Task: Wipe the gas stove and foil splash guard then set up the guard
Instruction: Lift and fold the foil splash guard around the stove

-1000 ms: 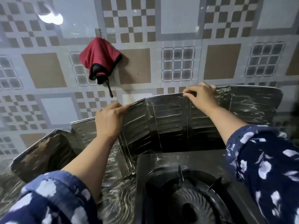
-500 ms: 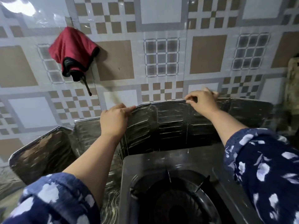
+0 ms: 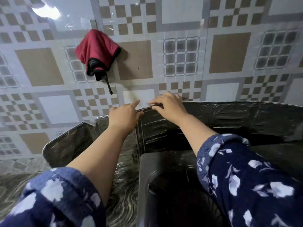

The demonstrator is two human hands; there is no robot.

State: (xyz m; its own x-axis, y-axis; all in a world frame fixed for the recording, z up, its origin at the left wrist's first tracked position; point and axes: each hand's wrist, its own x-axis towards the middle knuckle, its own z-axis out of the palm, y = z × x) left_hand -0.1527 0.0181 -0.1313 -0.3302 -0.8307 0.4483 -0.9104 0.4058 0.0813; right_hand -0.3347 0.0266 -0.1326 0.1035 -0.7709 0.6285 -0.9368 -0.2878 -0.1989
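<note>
— Both our hands have slid together since a second ago: left hand [image 3: 124, 116] and right hand [image 3: 168, 106] each pinch the foil splash guard [image 3: 229, 118] top edge, behind the gas stove [image 3: 146, 169]

— We risk creasing it; pinching so close leaves the ends unsupported

The foil splash guard [image 3: 229, 118] stood across the middle of the frame, behind and left of the gas stove [image 3: 164, 177] at lower centre. Both hands, left hand [image 3: 124, 114] beside right hand [image 3: 170, 106], rested on its top edge. A cloth [image 3: 95, 51] hung on the tiled wall [image 3: 229, 53] at upper left.
</note>
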